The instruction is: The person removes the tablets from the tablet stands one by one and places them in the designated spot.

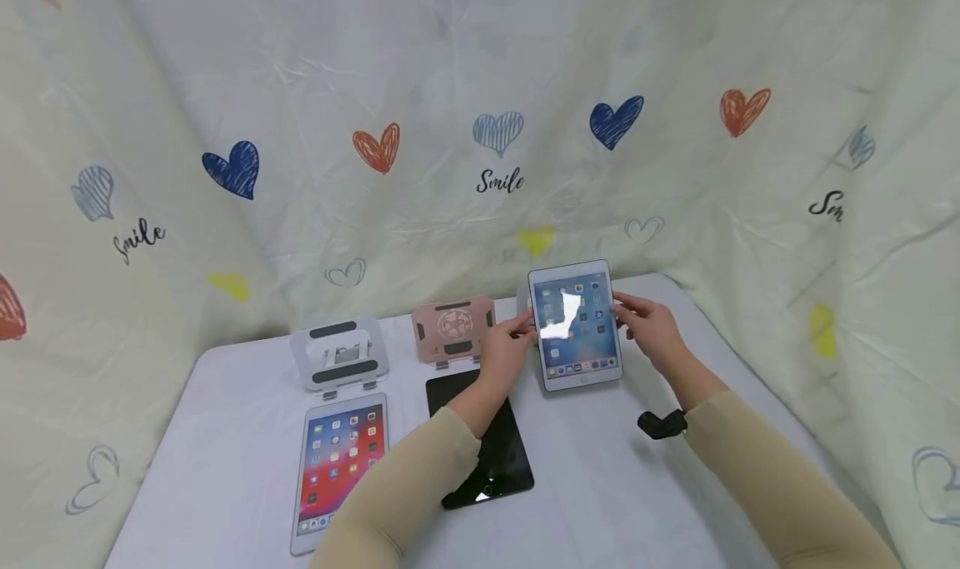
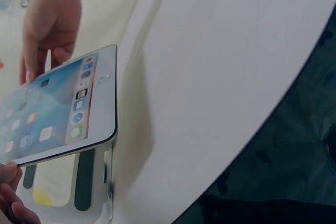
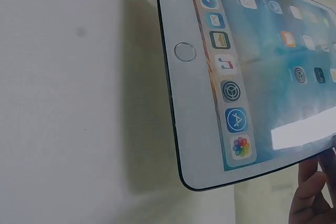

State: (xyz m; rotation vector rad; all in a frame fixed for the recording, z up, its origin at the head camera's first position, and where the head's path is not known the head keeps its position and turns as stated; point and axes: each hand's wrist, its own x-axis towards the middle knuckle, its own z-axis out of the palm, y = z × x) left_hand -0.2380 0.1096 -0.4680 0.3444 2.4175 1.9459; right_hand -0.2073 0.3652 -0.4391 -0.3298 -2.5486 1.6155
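Note:
A white-framed tablet (image 1: 576, 327) with a lit blue home screen is held tilted up at the right of the table. My left hand (image 1: 504, 354) grips its left edge, and my right hand (image 1: 649, 327) pinches the opposite edge. Behind it is a pale folding stand with dark pads (image 2: 85, 182), mostly hidden in the head view. Whether the tablet touches this stand I cannot tell. In the right wrist view the tablet's home-button end (image 3: 185, 93) hangs over the white table and casts a shadow.
A black tablet (image 1: 501, 461) lies partly under my left forearm, before a pink stand (image 1: 453, 326). Farther left, a white tablet with a red-blue screen (image 1: 341, 461) lies before a grey-white stand (image 1: 341, 354). A printed cloth (image 1: 435, 219) hangs behind the table (image 1: 600, 486).

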